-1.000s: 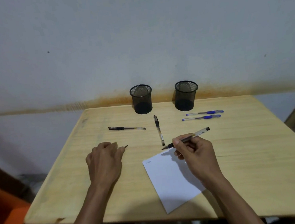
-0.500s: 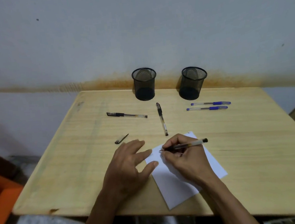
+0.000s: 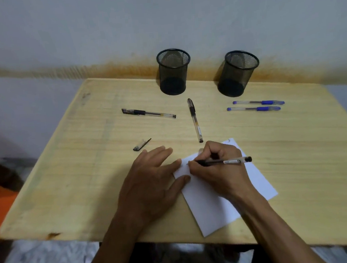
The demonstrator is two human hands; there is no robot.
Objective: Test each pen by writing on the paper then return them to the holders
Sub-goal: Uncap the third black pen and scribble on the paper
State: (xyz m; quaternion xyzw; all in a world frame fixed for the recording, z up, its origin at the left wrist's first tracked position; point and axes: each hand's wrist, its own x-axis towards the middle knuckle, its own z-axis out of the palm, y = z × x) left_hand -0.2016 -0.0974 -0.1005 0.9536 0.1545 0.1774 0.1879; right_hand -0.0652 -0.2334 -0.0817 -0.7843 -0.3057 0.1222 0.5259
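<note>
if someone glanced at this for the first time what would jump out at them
Front and centre, the right hand presses a black pen to the white paper while the left hand pins its edge. Behind, two empty mesh holders stand by the wall, with capped pens scattered before them.

Pens, paper and two mesh holders on the wooden table.

A black pen (image 3: 221, 161), uncapped, lies nearly level with its tip on the near-left part of the white paper (image 3: 213, 209), which sits askew at the table's front edge. Its loose cap (image 3: 142, 144) lies left of the sheet. Two capped black pens rest mid-table: one (image 3: 148, 113) lying crosswise, the other (image 3: 195, 120) pointing toward the paper, its end just short of the sheet. Two blue pens (image 3: 256, 105) lie parallel, side by side, to the right. Behind them stand the left holder (image 3: 173, 72) and right holder (image 3: 238, 74), both upright black mesh cups with nothing visible inside.
</note>
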